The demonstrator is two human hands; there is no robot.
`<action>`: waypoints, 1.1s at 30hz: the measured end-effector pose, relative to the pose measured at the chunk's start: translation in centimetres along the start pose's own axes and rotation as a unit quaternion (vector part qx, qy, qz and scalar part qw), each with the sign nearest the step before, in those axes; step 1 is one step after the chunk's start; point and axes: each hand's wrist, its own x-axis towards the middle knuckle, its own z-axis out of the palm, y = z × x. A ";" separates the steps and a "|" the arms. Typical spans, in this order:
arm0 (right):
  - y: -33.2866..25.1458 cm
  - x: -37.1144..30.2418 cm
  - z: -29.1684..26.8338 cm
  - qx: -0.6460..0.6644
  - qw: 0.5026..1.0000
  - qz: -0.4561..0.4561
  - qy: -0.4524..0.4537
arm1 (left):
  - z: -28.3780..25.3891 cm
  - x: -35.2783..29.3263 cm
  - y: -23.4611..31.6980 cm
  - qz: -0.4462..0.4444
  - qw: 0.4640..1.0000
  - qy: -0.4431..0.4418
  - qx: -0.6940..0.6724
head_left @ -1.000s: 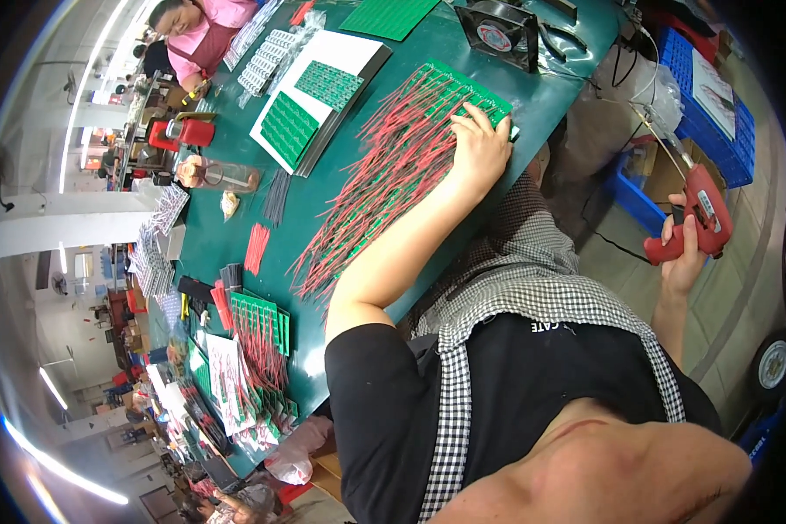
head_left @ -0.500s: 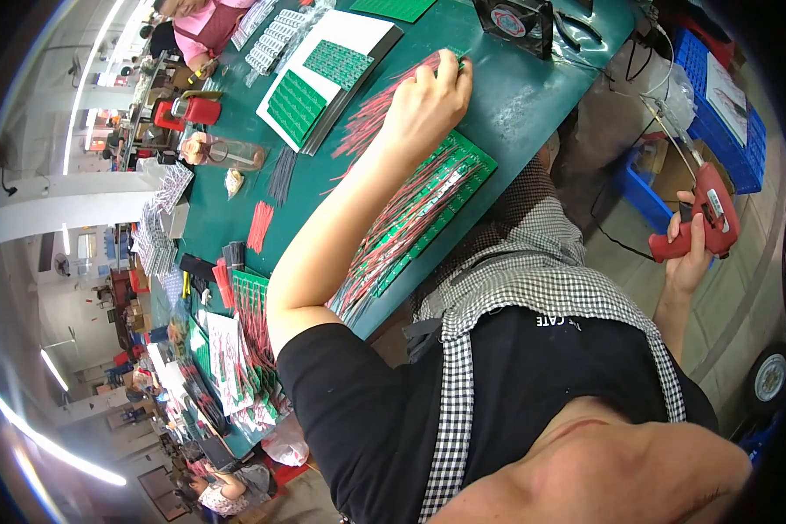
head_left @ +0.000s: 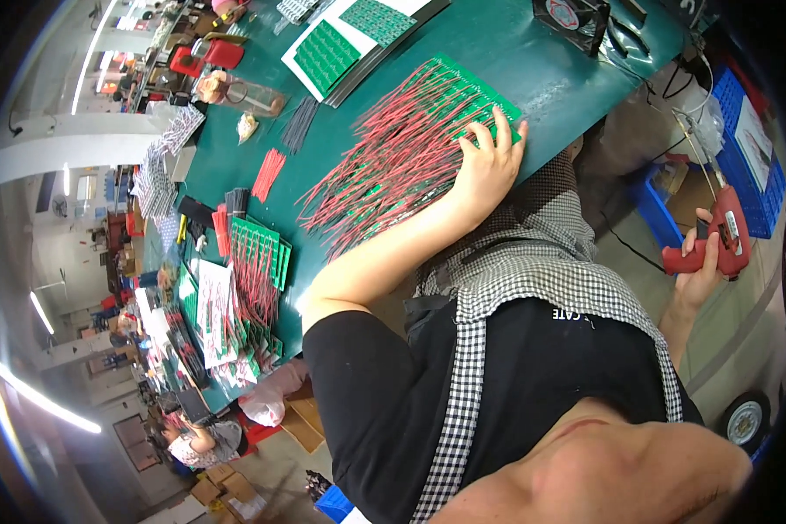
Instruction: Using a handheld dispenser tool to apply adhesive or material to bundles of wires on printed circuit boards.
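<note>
Standing by the bench, I can see the person's left hand [head_left: 487, 162] lying flat, fingers spread, on a green circuit board [head_left: 489, 103] that's bristling with long red wires [head_left: 393, 162]. Nothing is gripped there, the palm is just pressing down on the near corner of the board, which sits at the edge of the green table [head_left: 541, 65] right in front of them

Their right hand [head_left: 700, 262] is off to the side, well away from the table and low by their hip, wrapped tight around the handle of a red glue gun [head_left: 723, 234] with its nozzle pointing up and away

Further along the table there's a stack of boards on white sheets [head_left: 345, 39], a small bundle of loose red wires [head_left: 269, 173], a bundle of dark wires [head_left: 299, 124], and another green board with red wires [head_left: 255, 262] near the edge. A black fan [head_left: 572, 17] sits at the far side, and blue crates [head_left: 751, 148] are on the floor by the glue gun
</note>
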 end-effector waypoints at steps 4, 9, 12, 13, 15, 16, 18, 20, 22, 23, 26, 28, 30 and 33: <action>-0.8 -1.7 -1.2 -0.023 0.999 -0.007 0.041 | -0.7 2.6 -3.8 0.116 0.988 0.093 -0.043; -0.3 -1.6 -1.1 -0.013 1.000 0.006 0.019 | -2.6 3.0 -13.0 0.079 0.981 0.012 -0.176; -0.5 -1.7 -1.1 -0.013 0.999 0.016 0.027 | -2.5 0.6 -14.1 0.079 0.990 0.032 -0.115; -0.5 -1.7 -0.9 -0.015 1.000 0.012 0.019 | -2.2 -0.8 -12.9 0.079 0.994 0.023 -0.069; -0.6 -2.0 -0.6 -0.020 1.000 0.008 0.014 | -1.6 -3.5 -10.0 0.068 0.994 0.043 -0.071; -0.7 -2.0 -0.3 -0.025 0.999 0.015 0.021 | -1.3 -5.0 -8.5 0.068 0.993 0.026 -0.095; -0.7 -2.0 -0.3 -0.032 0.999 0.022 0.026 | -1.1 -7.2 -5.5 0.045 0.986 -0.008 -0.163; -0.6 -2.0 -0.5 -0.019 0.999 0.024 0.010 | -0.8 -8.4 -3.8 0.014 0.976 -0.056 -0.209; -0.7 -1.9 -0.2 -0.027 0.999 0.022 0.010 | 0.5 -8.3 -4.0 0.022 0.982 -0.027 -0.184; -0.7 -2.0 -0.1 -0.034 0.999 0.023 0.010 | 0.8 -8.1 -4.3 0.029 0.987 0.001 -0.157; -0.5 -2.0 -0.4 -0.020 1.000 0.019 -0.007 | 0.2 -7.6 -4.8 0.026 0.985 -0.023 -0.170; -0.7 -2.3 -0.2 -0.019 1.000 0.015 -0.008 | 0.5 -7.5 -5.3 0.044 0.986 0.010 -0.158; -0.6 -2.4 -0.1 -0.014 1.000 0.015 -0.004 | 0.4 -7.0 -6.6 0.093 0.981 0.032 -0.165; -0.6 -2.5 0.1 -0.003 1.000 0.027 0.001 | -0.3 -6.1 -8.0 0.176 0.970 0.069 -0.154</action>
